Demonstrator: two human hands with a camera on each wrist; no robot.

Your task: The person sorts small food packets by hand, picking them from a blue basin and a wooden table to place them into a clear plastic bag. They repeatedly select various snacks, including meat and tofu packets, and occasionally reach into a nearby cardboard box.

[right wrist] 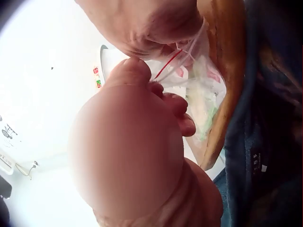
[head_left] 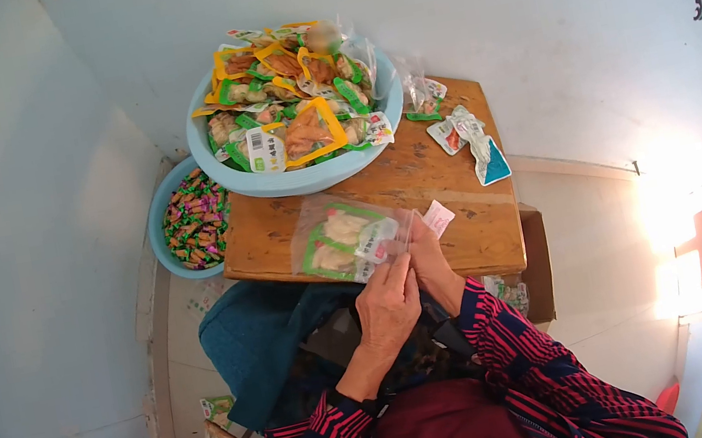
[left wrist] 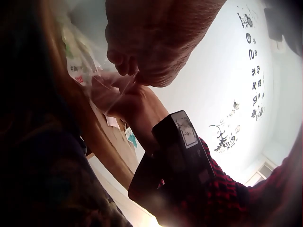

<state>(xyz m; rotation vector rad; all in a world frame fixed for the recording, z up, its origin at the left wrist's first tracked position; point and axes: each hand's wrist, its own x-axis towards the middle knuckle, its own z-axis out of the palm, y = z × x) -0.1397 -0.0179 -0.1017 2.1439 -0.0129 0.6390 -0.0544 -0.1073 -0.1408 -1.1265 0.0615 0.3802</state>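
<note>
A clear zip bag (head_left: 346, 243) holding green-edged packets of pale food lies at the front edge of the wooden table. Its open end is pinched by both hands. The left hand (head_left: 385, 311) grips the near corner with curled fingers; the right hand (head_left: 430, 257) grips the bag's right end beside it, thumbs close together. In the right wrist view the bag (right wrist: 201, 94) shows a red line along its mouth, between the left hand (right wrist: 151, 21) and the right hand (right wrist: 137, 137). The left wrist view shows the left hand (left wrist: 158, 38) above the right hand (left wrist: 137, 106).
On the wooden table (head_left: 475, 235) stands a big blue basin (head_left: 307, 180) heaped with packaged food. A smaller basin (head_left: 160, 242) of small wrapped sticks is at the left. Loose packets (head_left: 449, 136), a teal-cornered bag (head_left: 490, 163) and a pink slip (head_left: 438, 217) lie at the right. A cardboard box (head_left: 539, 262) stands beside the table.
</note>
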